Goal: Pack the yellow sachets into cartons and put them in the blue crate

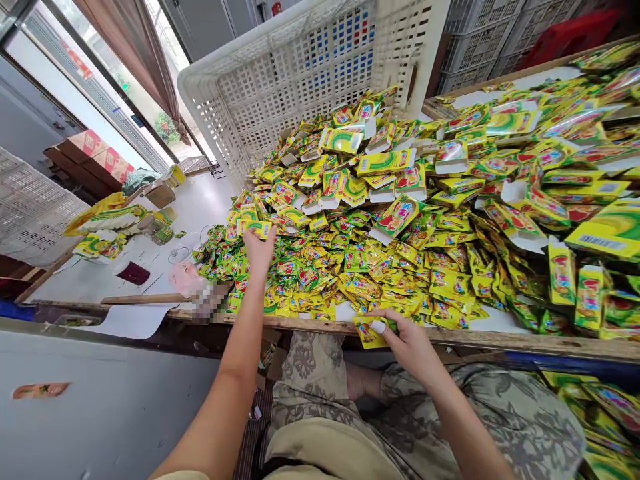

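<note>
A big heap of small yellow-green sachets (380, 267) and matching flat cartons (385, 162) covers the table. My left hand (259, 250) reaches far into the heap's left side, fingers closed on a small yellow carton (255, 228). At the table's near wooden edge (500, 337), my right hand (407, 337) pinches a stack of yellow sachets (370, 331) between thumb and fingers.
A large white perforated crate (300, 73) stands tipped behind the heap. At left lie more packets (107, 227), a dark red pouch (133, 273) and a wooden stick (143, 299). Grey crates (480, 40) are stacked at the back right. My patterned lap is below.
</note>
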Available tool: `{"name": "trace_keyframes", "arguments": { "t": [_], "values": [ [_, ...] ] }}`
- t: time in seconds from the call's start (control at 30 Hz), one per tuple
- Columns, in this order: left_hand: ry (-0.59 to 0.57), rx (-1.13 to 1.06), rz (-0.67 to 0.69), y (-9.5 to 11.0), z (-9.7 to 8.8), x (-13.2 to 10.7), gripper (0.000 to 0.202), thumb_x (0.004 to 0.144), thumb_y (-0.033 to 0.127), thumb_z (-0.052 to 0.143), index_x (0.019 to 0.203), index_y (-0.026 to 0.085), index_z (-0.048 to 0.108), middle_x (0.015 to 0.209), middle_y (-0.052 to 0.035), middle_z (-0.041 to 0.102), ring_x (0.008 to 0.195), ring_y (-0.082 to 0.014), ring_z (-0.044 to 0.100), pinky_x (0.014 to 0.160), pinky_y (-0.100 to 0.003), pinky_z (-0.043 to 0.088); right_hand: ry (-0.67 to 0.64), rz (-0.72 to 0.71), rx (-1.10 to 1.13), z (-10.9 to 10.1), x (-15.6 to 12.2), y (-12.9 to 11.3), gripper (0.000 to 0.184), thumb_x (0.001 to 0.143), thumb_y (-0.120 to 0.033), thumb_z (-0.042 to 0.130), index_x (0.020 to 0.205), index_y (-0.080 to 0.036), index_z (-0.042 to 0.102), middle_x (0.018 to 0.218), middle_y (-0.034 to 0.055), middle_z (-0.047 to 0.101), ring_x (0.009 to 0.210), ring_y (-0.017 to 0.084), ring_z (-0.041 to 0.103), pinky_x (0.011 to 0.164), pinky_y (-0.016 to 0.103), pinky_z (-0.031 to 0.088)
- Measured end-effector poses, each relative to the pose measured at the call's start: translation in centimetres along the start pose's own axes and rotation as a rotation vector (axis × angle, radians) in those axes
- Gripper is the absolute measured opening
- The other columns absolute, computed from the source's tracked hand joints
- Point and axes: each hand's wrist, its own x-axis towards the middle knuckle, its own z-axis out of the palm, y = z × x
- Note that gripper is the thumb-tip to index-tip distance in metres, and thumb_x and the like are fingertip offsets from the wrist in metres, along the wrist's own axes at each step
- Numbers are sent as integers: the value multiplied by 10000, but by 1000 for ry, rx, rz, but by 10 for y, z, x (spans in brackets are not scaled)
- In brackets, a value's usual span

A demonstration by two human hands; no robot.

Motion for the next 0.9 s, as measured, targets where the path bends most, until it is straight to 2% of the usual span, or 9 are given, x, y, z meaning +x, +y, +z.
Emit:
{"name": "trace_keyframes", "arguments": {
  "t": [0.07, 0.17, 0.27, 0.37, 0.47, 0.6, 0.67, 0.77, 0.9],
  "values": [
    [170, 148, -118, -6, 6, 39, 660, 779, 519, 604, 1196, 71, 355, 1253, -249, 400, 1208, -328, 421, 964, -430, 390, 5, 2, 39, 5, -6, 3, 309, 828, -445, 502, 924, -212, 682, 914, 57, 718, 854, 243, 654, 729, 331, 505],
    [184, 270, -242, -16, 14, 71, 801, 716, 560, 654, 1221, 52, 294, 1309, -289, 314, 1256, -385, 350, 983, -475, 366, -4, 18, 60, 11, -13, 3, 306, 839, -445, 498, 937, -214, 673, 899, 51, 717, 822, 237, 655, 709, 326, 506],
    [146, 292, -295, -25, 16, 76, 810, 671, 402, 747, 1220, 47, 270, 1323, -291, 284, 1259, -380, 341, 981, -449, 375, -3, 26, 85, 13, -17, 2, 307, 843, -448, 498, 939, -209, 666, 908, 53, 712, 826, 233, 650, 728, 327, 502],
    [166, 210, -266, -31, 6, 65, 689, 694, 192, 719, 1203, 63, 274, 1326, -261, 283, 1242, -315, 366, 957, -377, 405, -11, 34, 104, 12, -17, 3, 299, 852, -445, 493, 951, -219, 662, 918, 51, 705, 823, 226, 641, 731, 328, 497],
    [150, -5, -106, -29, -11, 39, 559, 764, 136, 639, 1190, 104, 278, 1297, -196, 329, 1134, -209, 453, 927, -315, 428, 78, -2, 121, 11, -14, 6, 278, 827, -449, 521, 890, -225, 673, 901, 48, 693, 851, 228, 627, 782, 341, 488],
    [-148, -329, 79, -20, -12, -31, 527, 797, 228, 629, 1212, 168, 309, 1117, -87, 515, 955, -142, 563, 871, -300, 478, 229, 9, 182, 7, -11, 7, 289, 790, -463, 551, 826, -207, 679, 837, 46, 676, 815, 222, 615, 752, 336, 487],
    [-340, -451, 143, -17, 1, -77, 576, 763, 305, 668, 1240, 198, 362, 1101, -81, 552, 957, -159, 586, 868, -317, 489, 284, 43, 186, 2, -11, 3, 291, 792, -457, 560, 852, -199, 680, 810, 40, 665, 754, 202, 601, 677, 309, 477],
    [-587, -553, 113, -18, 31, -138, 520, 753, 388, 662, 1190, 174, 481, 1124, -112, 588, 1036, -204, 587, 922, -349, 474, 403, 58, 157, -10, -10, -10, 291, 809, -423, 565, 944, -184, 664, 782, 27, 643, 627, 153, 544, 574, 272, 433],
    [-643, -652, 63, -24, 66, -172, 443, 806, 387, 600, 1169, 145, 524, 1172, -149, 595, 1088, -241, 579, 949, -373, 458, 564, -76, 102, -25, 2, -31, 209, 821, -338, 579, 942, -177, 635, 865, 36, 643, 674, 144, 555, 619, 274, 442]
  ]
}}
